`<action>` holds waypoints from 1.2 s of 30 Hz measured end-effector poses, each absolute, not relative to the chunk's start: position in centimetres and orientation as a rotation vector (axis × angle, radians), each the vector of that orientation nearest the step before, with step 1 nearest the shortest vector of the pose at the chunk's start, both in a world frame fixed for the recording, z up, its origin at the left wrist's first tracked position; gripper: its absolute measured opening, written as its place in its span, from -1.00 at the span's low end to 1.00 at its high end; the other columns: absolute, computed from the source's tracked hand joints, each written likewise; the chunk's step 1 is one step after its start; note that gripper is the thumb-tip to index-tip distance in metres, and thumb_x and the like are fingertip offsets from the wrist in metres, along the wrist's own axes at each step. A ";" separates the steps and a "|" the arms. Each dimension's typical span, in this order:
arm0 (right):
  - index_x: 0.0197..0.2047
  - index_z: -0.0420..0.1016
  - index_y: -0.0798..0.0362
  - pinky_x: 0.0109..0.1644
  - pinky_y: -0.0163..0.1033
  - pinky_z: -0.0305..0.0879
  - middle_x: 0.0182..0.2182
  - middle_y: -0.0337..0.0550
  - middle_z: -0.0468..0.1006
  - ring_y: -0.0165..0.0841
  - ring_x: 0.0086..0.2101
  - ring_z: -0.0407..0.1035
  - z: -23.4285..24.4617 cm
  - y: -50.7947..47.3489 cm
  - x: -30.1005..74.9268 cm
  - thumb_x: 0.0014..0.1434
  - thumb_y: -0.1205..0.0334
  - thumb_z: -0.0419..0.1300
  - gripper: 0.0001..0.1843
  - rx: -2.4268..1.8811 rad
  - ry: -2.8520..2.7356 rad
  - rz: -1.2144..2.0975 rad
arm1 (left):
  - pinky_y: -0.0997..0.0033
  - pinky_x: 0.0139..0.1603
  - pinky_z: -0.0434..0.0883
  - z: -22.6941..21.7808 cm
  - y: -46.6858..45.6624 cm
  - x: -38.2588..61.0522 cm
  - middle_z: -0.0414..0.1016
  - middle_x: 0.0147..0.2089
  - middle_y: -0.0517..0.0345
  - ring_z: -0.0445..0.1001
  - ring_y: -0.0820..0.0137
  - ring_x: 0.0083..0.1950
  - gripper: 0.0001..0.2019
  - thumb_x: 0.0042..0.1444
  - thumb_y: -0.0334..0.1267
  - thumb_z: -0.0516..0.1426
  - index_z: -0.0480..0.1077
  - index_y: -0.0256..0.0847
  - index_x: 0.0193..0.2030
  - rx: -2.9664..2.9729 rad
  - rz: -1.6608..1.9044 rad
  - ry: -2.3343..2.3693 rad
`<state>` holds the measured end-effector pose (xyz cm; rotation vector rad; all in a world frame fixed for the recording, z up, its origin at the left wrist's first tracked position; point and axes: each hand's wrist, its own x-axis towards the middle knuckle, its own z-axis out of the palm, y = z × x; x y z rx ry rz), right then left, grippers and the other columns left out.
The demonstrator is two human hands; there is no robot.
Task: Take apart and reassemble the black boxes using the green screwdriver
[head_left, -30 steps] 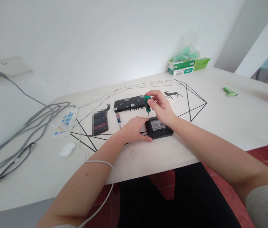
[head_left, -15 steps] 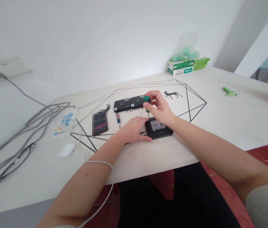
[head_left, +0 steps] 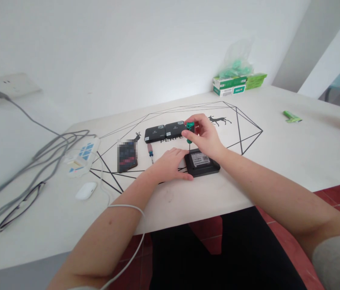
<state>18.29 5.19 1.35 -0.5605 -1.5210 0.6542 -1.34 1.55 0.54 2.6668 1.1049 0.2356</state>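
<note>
Black plastic makes up the flat case (head_left: 207, 170) on the table (head_left: 170, 205), its label-bearing side facing up, and both hands are at it. Over its far left corner the right hand (head_left: 208, 139) has thumb and fingers closed around the green-and-black handle of a screwdriver (head_left: 190, 128), whose thin shaft stands nearly upright and points down at that corner; whether the tip touches is too small to tell. Against the case's left side rests the left hand (head_left: 170, 163), thumb at the near corner and fingers at the far one, spread apart; how firmly it presses cannot be told. Beyond the case, to its left, two closed black boxes (head_left: 154, 133) lie side by side. Farther left of the case are a second screwdriver (head_left: 149, 150), lying flat, and a dark, pixelated slab (head_left: 127, 157).
</note>
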 end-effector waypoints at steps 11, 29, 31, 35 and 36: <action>0.04 0.49 -0.09 -0.18 -0.12 0.49 -0.25 -0.20 0.44 -0.33 -0.28 0.36 1.4 5.3 18.4 0.34 -0.03 0.28 -0.71 -0.554 -1.563 0.598 | -0.11 0.35 0.32 0.5 1.6 -1.3 0.46 0.29 -0.28 0.42 -0.14 0.29 -0.04 0.02 0.43 0.32 0.32 -0.27 0.35 2.677 0.234 1.107; 0.08 0.49 -0.16 -0.22 -0.11 0.55 0.08 -0.12 0.58 -0.32 -0.24 0.48 1.1 5.2 18.2 0.43 -0.10 0.17 -0.70 -0.433 -1.543 0.816 | -0.13 0.32 0.34 0.4 1.6 -1.3 0.47 0.27 -0.27 0.43 -0.14 0.27 -0.05 0.02 0.42 0.32 0.34 -0.26 0.35 2.685 0.240 1.110; 0.09 0.48 -0.15 -0.23 -0.11 0.56 0.03 -0.13 0.60 -0.31 -0.24 0.48 1.2 5.1 18.2 0.43 -0.11 0.15 -0.69 -0.432 -1.552 0.813 | -0.13 0.33 0.34 0.4 1.6 -1.3 0.47 0.27 -0.26 0.43 -0.14 0.27 -0.05 0.02 0.42 0.33 0.34 -0.25 0.35 2.684 0.242 1.110; 0.07 0.48 -0.12 -0.23 -0.11 0.55 -0.06 -0.11 0.56 -0.29 -0.21 0.44 1.4 5.2 18.4 0.39 -0.10 0.22 -0.68 -0.500 -1.603 0.681 | -0.14 0.33 0.33 0.4 1.6 -1.3 0.48 0.26 -0.27 0.44 -0.15 0.28 -0.05 0.03 0.43 0.31 0.33 -0.24 0.35 2.680 0.241 1.100; 0.06 0.48 -0.11 -0.21 -0.11 0.54 -0.07 -0.11 0.54 -0.30 -0.22 0.42 1.4 5.2 18.5 0.36 -0.10 0.26 -0.67 -0.527 -1.613 0.627 | -0.14 0.33 0.33 0.4 1.7 -1.3 0.48 0.26 -0.27 0.44 -0.15 0.28 -0.05 0.03 0.44 0.31 0.33 -0.24 0.35 2.678 0.242 1.098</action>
